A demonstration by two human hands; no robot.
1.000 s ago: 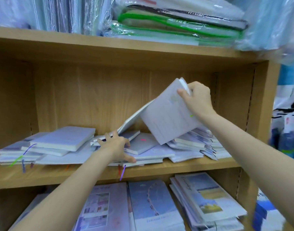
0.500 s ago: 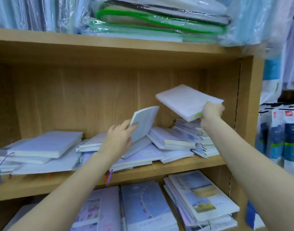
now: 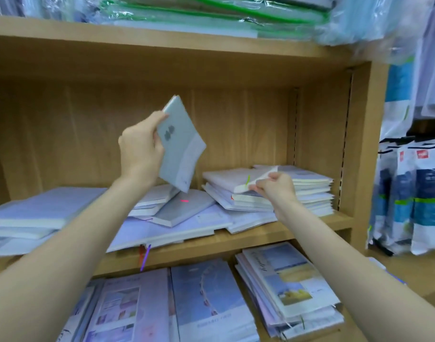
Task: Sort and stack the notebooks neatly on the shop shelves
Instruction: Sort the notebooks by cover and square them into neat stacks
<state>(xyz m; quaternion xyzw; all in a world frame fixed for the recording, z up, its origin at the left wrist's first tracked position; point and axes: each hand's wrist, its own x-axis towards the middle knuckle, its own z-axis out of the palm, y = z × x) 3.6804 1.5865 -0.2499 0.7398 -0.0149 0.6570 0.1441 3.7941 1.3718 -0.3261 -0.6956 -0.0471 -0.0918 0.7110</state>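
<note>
Head view: left hand (image 3: pixel 140 150) raised above the wooden shelf (image 3: pixel 236 239), gripping a pale green notebook (image 3: pixel 179 144) tilted on its corner, clear of the loose notebooks (image 3: pixel 182 209) beneath. Right of it, right hand (image 3: pixel 273 185) pinching the front edge of a white notebook (image 3: pixel 232 177) atop the right-hand stack (image 3: pixel 310 193) on that shelf.

bright even light | soft shadow under shelf | edges warped, blurry

place: stationery shop | wooden shelves (image 3: pixel 211 245) (stacked notebooks (image 3: pixel 310 191)), hanging packaged goods (image 3: pixel 419 193)
</note>
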